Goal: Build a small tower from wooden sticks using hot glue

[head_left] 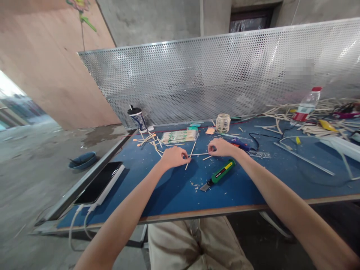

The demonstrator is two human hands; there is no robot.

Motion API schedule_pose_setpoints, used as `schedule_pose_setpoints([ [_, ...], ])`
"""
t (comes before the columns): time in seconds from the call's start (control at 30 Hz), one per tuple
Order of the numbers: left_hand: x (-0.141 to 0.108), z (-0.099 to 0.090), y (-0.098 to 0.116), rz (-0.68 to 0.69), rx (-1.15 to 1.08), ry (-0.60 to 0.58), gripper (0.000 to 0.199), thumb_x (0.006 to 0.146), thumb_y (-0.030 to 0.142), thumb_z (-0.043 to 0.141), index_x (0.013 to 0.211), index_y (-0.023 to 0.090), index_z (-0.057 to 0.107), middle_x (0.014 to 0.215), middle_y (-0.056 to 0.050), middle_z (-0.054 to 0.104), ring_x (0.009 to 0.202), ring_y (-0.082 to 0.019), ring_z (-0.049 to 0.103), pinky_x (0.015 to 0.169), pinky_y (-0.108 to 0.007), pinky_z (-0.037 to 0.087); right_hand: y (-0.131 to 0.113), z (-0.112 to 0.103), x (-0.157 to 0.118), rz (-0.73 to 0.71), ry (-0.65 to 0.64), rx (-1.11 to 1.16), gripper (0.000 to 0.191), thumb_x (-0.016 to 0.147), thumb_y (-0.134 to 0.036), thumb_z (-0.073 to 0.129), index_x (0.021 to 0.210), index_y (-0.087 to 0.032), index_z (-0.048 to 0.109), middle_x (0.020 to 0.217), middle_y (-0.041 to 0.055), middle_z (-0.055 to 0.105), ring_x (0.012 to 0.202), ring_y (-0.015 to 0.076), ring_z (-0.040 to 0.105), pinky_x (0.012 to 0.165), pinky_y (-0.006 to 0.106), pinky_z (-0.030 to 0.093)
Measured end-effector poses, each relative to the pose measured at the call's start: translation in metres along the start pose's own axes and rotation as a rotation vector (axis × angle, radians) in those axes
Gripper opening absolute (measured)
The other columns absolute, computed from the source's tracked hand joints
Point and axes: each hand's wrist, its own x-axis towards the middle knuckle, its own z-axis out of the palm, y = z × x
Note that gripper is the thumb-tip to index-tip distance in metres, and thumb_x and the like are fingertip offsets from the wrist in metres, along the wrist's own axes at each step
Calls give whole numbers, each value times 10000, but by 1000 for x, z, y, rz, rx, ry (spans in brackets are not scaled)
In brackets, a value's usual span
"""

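Note:
A thin pale wooden stick [199, 154] spans level between my two hands, just above the blue tabletop. My left hand [174, 156] pinches its left end, and my right hand [221, 147] pinches the right end. Another thin stick [194, 147] lies slantwise across the held one, close to my left fingertips; whether they are joined I cannot tell. A short stick piece [207, 158] rests below my right fingers. Nearer the front lies a green utility knife [222, 173] with its blade out, among small wood shavings [196, 185]. Behind my left hand is a clear packet of sticks [179, 137].
Left of my hands stand a stick construction [152, 141] and a patterned cup [137, 119]. A phone [99, 182] with cables lies at the left edge. Behind my right hand are a jar [223, 123] and a blue glue gun [240, 144]. A bottle [308, 105] stands among sticks at right.

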Motion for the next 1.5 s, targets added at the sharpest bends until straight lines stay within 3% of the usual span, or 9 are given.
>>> schedule_pose_setpoints([
  [0.1,2,6,4,-32,-10,-7,347,747,604,625,778,289,767,765,-25,733,760,-230,670,667,-299,453,-2,0,1,5,-12,-5,90,778,-271,650,805,-226,723,834,25,728,789,189,645,765,289,428],
  [0.23,4,9,8,-31,-20,-9,237,740,489,653,799,294,773,799,-30,744,761,-225,674,674,-301,461,0,2,3,36,-21,-18,78,764,-265,655,773,-225,721,804,29,733,775,198,651,745,292,426],
  [0.4,4,6,2,-58,-16,-10,186,716,416,669,795,288,777,749,-24,736,765,-224,677,668,-293,466,3,2,3,64,-26,-15,81,762,-262,650,757,-218,717,808,29,746,737,190,659,711,282,431],
  [0.77,9,11,0,-32,69,40,179,777,382,629,854,298,766,837,-27,743,831,-258,683,701,-324,483,5,3,3,58,-18,41,84,735,-245,647,766,-214,718,799,24,744,718,179,650,675,266,436],
  [1.1,23,17,-8,-92,208,136,251,925,322,496,1016,211,701,946,-125,731,912,-325,685,797,-406,469,13,-13,-3,87,208,40,140,832,-258,575,803,-180,687,818,48,713,752,179,609,708,290,413],
  [1.27,24,15,-7,-159,209,237,343,1006,327,374,1261,200,563,1055,-142,706,968,-310,670,837,-418,467,15,-16,-3,77,270,42,110,822,-253,596,785,-186,675,795,42,697,757,188,595,712,307,408],
  [1.33,20,11,-4,-113,184,358,343,1011,352,379,1277,203,537,1144,-130,681,1050,-287,639,908,-405,449,15,-17,-4,84,253,49,111,811,-250,597,769,-188,679,790,45,700,746,191,595,710,313,407],
  [1.4,17,7,0,18,173,495,352,1008,387,399,1271,200,540,1263,-123,629,1181,-276,565,1006,-391,397,14,-19,-5,77,213,66,108,796,-249,602,753,-193,685,784,43,704,739,192,599,708,315,410],
  [1.5,14,7,6,196,205,550,411,1001,414,428,1336,190,509,1334,-119,588,1269,-283,486,1070,-405,336,8,-23,-7,64,141,150,116,784,-274,608,759,-197,692,800,40,709,740,191,601,689,310,417],
])
